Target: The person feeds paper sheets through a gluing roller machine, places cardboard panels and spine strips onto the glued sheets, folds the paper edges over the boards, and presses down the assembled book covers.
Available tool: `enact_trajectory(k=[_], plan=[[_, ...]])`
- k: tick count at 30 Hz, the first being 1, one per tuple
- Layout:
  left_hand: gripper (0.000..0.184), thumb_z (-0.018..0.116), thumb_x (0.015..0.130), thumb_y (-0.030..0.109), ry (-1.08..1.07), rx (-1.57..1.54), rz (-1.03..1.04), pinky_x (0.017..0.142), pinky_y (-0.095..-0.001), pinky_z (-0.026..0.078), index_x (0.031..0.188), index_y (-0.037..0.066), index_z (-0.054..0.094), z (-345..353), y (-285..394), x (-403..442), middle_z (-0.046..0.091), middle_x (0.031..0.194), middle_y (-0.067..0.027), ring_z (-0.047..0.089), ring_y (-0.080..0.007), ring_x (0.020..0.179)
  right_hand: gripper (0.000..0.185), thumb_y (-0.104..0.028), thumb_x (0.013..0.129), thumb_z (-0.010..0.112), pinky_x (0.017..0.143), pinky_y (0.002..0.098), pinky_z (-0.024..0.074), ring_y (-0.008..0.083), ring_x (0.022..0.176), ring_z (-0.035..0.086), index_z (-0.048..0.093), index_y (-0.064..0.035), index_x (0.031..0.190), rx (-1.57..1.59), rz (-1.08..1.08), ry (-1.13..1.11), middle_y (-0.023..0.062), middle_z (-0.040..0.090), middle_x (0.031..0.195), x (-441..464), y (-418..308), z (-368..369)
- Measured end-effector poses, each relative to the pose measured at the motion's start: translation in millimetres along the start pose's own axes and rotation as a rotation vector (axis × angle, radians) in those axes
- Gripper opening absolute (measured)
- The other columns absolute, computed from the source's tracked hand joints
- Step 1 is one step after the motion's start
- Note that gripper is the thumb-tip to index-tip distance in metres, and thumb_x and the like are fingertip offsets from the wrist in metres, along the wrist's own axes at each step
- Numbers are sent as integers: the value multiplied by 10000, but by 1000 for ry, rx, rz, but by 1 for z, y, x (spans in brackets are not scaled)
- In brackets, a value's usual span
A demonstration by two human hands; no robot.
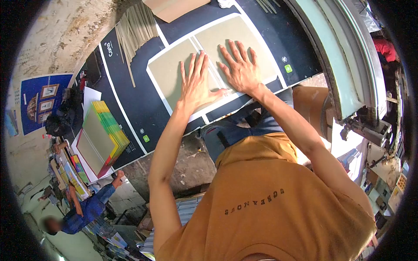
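Observation:
Two grey-tan cardboard panels lie side by side on a white sheet, with a narrow strip between them. On the left panel my left hand rests flat with its fingers spread, its thumb reaching across the middle strip. My right hand lies palm down on the right panel, fingers apart. Neither hand grips anything. Parts of the panels and strip are hidden under the palms.
Thin cardboard strips lie at the table's far left, beside a brown board. A stack of colourful covers stands at the left edge. A pale green machine rises on the right. Another person is at lower left.

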State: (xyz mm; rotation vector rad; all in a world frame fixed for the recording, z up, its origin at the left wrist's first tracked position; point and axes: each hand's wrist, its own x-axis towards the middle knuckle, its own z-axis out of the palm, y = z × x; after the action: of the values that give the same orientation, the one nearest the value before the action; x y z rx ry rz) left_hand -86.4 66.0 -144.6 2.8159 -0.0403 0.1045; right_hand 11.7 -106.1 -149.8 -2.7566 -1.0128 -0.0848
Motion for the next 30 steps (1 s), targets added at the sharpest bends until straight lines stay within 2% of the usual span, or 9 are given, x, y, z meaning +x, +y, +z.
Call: enact_trajectory(k=[7, 14, 17, 23, 30], plan=[[1303, 783, 649, 694, 13, 5, -3, 1226, -625, 32, 1579, -34, 231, -3, 2, -1, 185, 1679, -150, 130, -348, 1557, 608, -501, 1050, 380, 1243, 572, 118, 320, 1561, 168, 283, -280, 1608, -1, 10, -45, 80, 213, 1689, 0, -1, -2], [1323, 784, 638, 702, -1, 18, 0, 1226, -626, 28, 1580, -38, 222, -4, 2, 0, 189, 1677, -160, 130, -350, 1558, 607, -500, 1050, 381, 1243, 569, 119, 319, 1559, 175, 286, -279, 1608, 1, 7, -21, 81, 215, 1687, 0, 1, 2], [1315, 777, 644, 710, 6, 1, 10, 1217, -647, -3, 1572, -51, 239, -2, 0, 0, 194, 1674, -166, 116, -354, 1560, 604, -498, 1051, 381, 1242, 569, 124, 318, 1557, 181, 290, -276, 1606, 4, 9, -29, 82, 220, 1686, 0, 0, 2], [1316, 770, 640, 714, -2, 30, 2, 1224, -631, 33, 1573, -46, 238, -5, 3, 0, 195, 1673, -169, 128, -355, 1558, 607, -505, 1050, 379, 1240, 569, 129, 317, 1557, 181, 295, -271, 1604, 12, 12, -27, 83, 228, 1683, 0, 0, 2], [1327, 773, 642, 714, -11, 10, 3, 1212, -656, -6, 1570, -63, 231, -5, 2, 1, 195, 1674, -167, 110, -360, 1560, 618, -505, 1049, 377, 1238, 574, 128, 318, 1557, 181, 288, -258, 1608, -10, 26, -17, 91, 229, 1682, -1, -2, 3]])
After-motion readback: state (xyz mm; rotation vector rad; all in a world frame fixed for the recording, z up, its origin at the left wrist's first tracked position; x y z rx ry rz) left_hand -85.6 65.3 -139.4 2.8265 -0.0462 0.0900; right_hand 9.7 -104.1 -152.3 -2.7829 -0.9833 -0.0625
